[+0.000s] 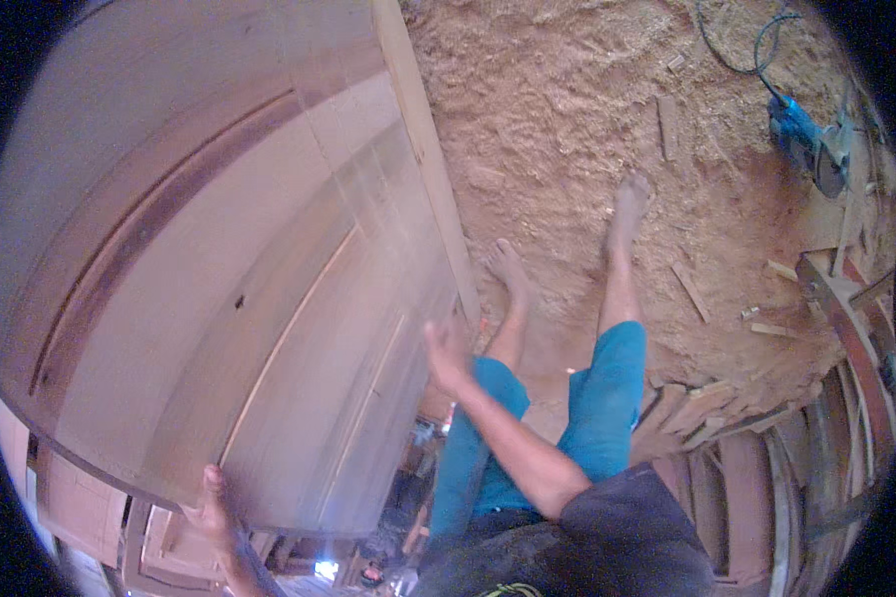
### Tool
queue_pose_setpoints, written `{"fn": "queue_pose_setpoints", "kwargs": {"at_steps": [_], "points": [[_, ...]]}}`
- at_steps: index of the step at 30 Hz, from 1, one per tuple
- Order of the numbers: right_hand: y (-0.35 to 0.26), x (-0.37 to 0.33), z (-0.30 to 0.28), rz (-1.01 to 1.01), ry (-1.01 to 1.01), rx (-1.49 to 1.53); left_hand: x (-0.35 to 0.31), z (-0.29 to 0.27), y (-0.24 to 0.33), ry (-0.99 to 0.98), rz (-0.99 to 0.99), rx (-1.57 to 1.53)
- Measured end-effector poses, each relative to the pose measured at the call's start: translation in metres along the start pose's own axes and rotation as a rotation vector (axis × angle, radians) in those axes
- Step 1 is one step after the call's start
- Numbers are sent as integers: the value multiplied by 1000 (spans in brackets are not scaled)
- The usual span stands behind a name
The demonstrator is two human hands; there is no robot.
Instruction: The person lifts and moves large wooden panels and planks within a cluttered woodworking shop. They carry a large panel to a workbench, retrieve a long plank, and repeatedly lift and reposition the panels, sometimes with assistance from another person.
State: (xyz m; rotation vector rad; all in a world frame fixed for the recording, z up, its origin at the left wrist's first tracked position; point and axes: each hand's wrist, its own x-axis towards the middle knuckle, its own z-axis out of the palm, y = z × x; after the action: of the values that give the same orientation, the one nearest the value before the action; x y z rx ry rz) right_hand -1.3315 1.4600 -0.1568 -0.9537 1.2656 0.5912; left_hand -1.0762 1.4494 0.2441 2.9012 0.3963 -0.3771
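Observation:
A large wooden panel [299,279] of several joined boards, with long dark grooves and one small dark hole, fills the left side. It looks tilted, its pale narrow edge [428,159] facing right. At the lower left, my left hand [214,512] grips the panel's near edge. Its thumb points up against the face, and the other fingers are mostly hidden. My right hand [449,360] is raised beside the panel's right edge, above my left knee. Motion smears its fingers, so I cannot see whether it touches the wood.
Sawdust and shavings cover the floor [548,129], with my bare feet on it. A blue corded power saw [811,144] lies at the upper right. Wood offcuts [667,127] are scattered about. Stacked boards [737,497] and a reddish wooden frame piece [856,348] stand at the right.

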Motion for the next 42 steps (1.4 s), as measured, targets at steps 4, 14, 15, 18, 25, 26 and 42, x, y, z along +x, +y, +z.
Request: {"fn": "queue_pose_setpoints", "kwargs": {"at_steps": [4, 14, 15, 18, 25, 26, 42], "points": [[-192, 71, -127, -633, 439, 205, -23, 5, 4, 18, -95, -52], [-243, 135, -76, -708, 339, 172, -21, -10, -4, -96, -212, -181], [-253, 134, -75, -733, 386, 256, -27, 1, 1, -49, -132, -200], [-277, 129, -67, -748, 370, 317, -22, 33, -8, 125, 183, -216], [-224, 112, -67, -637, 86, 54, -33, 38, 57, -92, -142, -151], [-216, 112, -79, -617, 90, -41, -33, 37, 54, -92, -121, -149], [-356, 151, -85, -820, 36, 28, -45, 46, 68, -104, 53, -96]]}}
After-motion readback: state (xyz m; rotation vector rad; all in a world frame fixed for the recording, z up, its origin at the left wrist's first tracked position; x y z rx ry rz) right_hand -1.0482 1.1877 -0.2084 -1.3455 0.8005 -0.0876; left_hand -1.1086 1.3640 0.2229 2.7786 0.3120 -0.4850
